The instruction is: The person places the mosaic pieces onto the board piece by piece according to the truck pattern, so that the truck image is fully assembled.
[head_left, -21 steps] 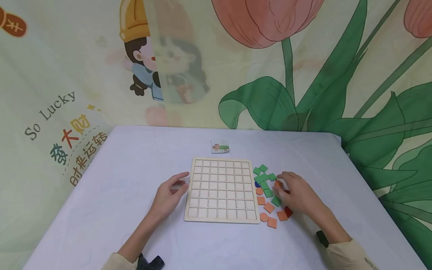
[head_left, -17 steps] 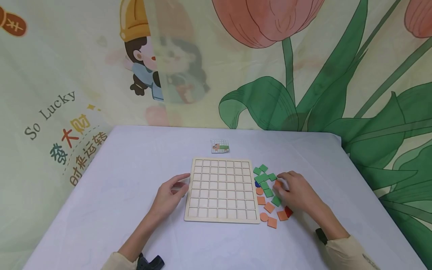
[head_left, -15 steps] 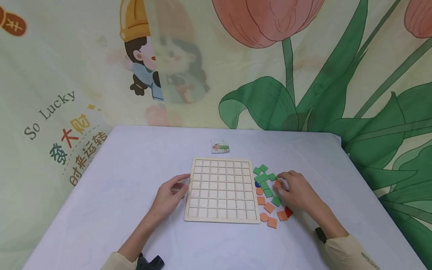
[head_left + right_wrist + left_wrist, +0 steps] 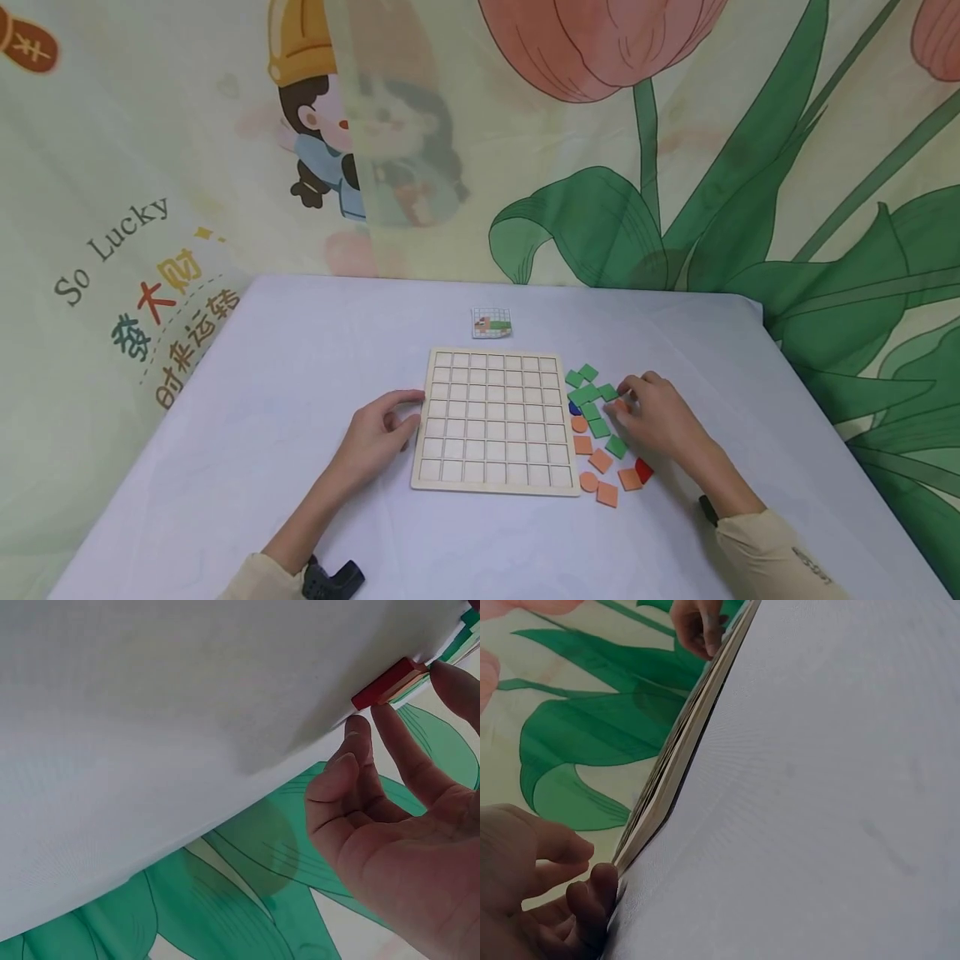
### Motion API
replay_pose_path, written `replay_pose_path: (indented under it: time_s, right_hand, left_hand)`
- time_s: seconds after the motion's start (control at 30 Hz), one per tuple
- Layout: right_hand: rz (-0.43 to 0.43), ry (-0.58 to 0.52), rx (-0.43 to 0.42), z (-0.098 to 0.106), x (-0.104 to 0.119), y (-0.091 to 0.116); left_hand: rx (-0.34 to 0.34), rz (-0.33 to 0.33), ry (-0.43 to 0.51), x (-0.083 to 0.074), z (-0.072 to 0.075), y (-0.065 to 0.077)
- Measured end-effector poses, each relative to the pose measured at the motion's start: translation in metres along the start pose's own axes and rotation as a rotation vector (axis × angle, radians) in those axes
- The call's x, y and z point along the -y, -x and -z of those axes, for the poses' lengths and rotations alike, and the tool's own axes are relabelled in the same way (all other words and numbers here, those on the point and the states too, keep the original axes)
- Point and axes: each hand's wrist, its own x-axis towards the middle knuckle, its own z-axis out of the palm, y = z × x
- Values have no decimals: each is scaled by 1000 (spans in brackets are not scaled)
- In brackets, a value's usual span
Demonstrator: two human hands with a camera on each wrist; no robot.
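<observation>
A wooden grid board (image 4: 420,482) lies flat on the table, its squares bare. At its left edge is my left hand (image 4: 378,433), thumb and forefinger apart, fingertips at the rim; the left wrist view shows its loosely bent fingers (image 4: 604,881) beside the board's corner. My right hand (image 4: 660,417) is over the pieces at the right, its thumb and forefinger on a small orange-red tile (image 4: 390,684), mostly covered in the head view. Several green tiles (image 4: 599,427) and orange tiles (image 4: 601,461) lie along the board's right side.
Behind the board lies a small picture card (image 4: 491,323) with a grid pattern. A blue piece (image 4: 574,408), a round orange piece (image 4: 588,482) and a red piece (image 4: 643,471) are among the tiles. A printed backdrop (image 4: 585,225) stands behind the white table (image 4: 322,350).
The head view has shifted slightly. My right hand has moved a little up and away, fingertips still at the orange-red tile. The left hand has edged slightly towards the board.
</observation>
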Motion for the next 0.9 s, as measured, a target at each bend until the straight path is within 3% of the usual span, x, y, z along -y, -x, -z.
replay_pose_path:
  time_s: [0.37, 0.9]
  right_hand:
    - [-51, 9, 14, -2, 4, -5]
    - [-82, 4, 11, 0, 9, -5]
  left_hand:
    - [-32, -66, -48, 7, -3, -1]
    - [-17, -60, -46, 6, -6, -2]
